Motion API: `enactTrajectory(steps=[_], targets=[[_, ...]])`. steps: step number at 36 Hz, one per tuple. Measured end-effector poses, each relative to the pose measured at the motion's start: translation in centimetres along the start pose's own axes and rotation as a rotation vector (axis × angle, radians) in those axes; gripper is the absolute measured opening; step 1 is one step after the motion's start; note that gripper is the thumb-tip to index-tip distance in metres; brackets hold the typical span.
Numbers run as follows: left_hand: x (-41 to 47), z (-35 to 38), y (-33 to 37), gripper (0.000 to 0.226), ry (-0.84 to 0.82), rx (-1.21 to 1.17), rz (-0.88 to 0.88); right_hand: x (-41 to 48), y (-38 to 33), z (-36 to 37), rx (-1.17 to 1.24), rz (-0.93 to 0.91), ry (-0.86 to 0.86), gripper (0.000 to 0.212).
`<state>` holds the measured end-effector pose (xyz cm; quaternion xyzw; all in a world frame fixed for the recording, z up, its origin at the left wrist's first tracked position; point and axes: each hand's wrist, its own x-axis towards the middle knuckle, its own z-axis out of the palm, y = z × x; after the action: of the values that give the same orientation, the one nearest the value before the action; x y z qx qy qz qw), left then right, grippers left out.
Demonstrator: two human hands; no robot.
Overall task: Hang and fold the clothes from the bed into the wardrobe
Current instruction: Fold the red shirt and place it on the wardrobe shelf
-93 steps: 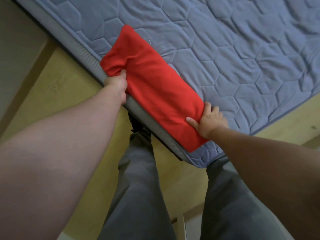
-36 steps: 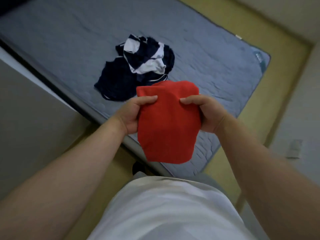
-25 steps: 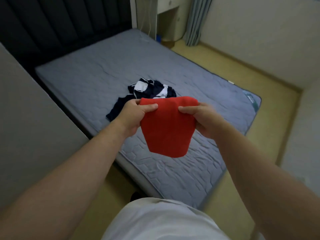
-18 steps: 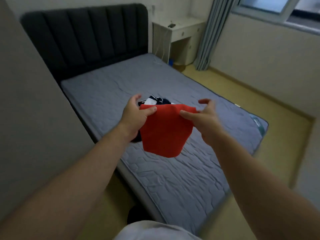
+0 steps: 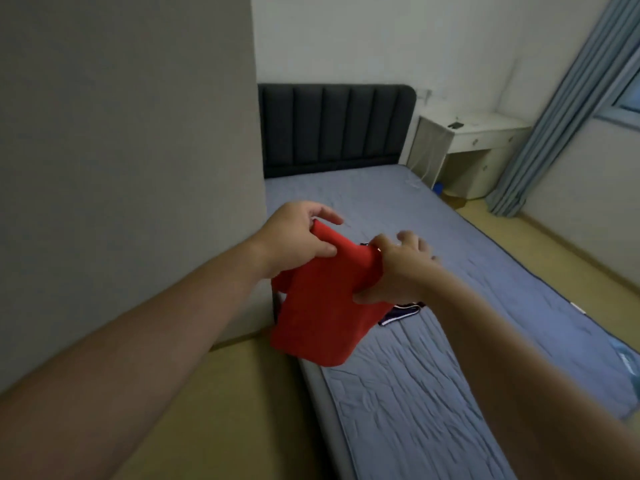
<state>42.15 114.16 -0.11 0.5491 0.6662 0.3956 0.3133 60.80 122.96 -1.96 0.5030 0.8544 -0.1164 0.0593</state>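
Observation:
A folded red garment (image 5: 322, 313) hangs in the air in front of me, above the bed's near left edge. My left hand (image 5: 298, 237) pinches its upper left corner between thumb and fingers. My right hand (image 5: 398, 268) grips its upper right edge with the thumb underneath. On the blue-grey mattress (image 5: 433, 375) behind the red garment lies a dark navy and white garment (image 5: 401, 311), mostly hidden by my right hand and the red cloth. No wardrobe interior is in sight.
A large grey panel (image 5: 131, 168) fills the left side, close to my left arm. The dark padded headboard (image 5: 332, 129) stands at the back. A white bedside desk (image 5: 474, 150) and blue curtain (image 5: 561, 112) are at the right. Yellowish floor (image 5: 221, 410) lies below.
I lifted the folded red garment off the mattress edge with both hands. The view has risen and swung left, bringing the grey panel closer. The garment now tilts, its left corner higher.

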Motion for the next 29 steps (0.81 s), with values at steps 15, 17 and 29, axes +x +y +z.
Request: enactTrajectory(steps=[15,17,29], targets=[[-10.8,-21.7,-15.1,0.051,0.057,-0.099,-0.222,4.5,-23.5,1.7,0.567,-0.478,-0.066,0.026],[-12.8,-23.0,-18.3,0.060,-0.038,-0.053,-0.325,5.0,-25.6,1.8,0.619,-0.500,-0.085,0.021],[-14.9,-24.2,-29.0,0.084,0.138,-0.872,-0.433,8.5,-33.8,4.6,0.750,-0.682,0.027,0.028]])
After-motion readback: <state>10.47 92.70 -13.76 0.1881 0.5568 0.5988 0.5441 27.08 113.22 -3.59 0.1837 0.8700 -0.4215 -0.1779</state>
